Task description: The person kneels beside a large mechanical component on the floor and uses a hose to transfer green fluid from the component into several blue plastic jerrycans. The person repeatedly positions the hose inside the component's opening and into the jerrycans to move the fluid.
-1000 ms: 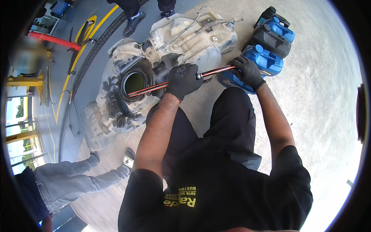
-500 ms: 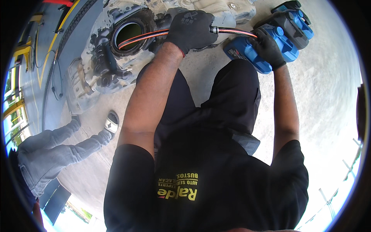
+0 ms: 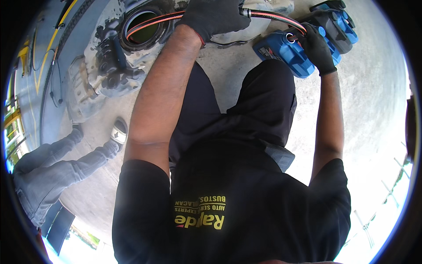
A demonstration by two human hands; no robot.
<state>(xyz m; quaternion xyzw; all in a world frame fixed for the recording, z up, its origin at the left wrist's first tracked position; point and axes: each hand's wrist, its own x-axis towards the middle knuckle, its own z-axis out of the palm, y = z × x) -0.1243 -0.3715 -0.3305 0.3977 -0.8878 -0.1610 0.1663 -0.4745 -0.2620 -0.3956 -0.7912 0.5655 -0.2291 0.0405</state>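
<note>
My left hand (image 3: pixel 213 20), in a dark glove, is closed around a black hose with an orange stripe (image 3: pixel 272 16), beside a metal clamp (image 3: pixel 246 12). To the left the hose runs into the round, black-rimmed opening of a dirty, pale tank (image 3: pixel 94 61). My right hand (image 3: pixel 317 49), gloved too, grips the hose near its other end, above a blue jug (image 3: pixel 283 53) whose mouth is uncovered. The hose bends down beside that mouth; whether its tip is inside I cannot tell, as my fingers cover it.
More blue jugs and a dark grey jug (image 3: pixel 329 28) stand behind my right hand on the concrete floor (image 3: pixel 351 97). At left, another person's legs in grey jeans (image 3: pixel 61 160) stand near the tank. Yellow lines mark the blue floor beyond.
My right hand has moved slightly right and down, bringing the hose's end to the nearest jug's mouth, which now shows. My left hand has shifted up a little.
</note>
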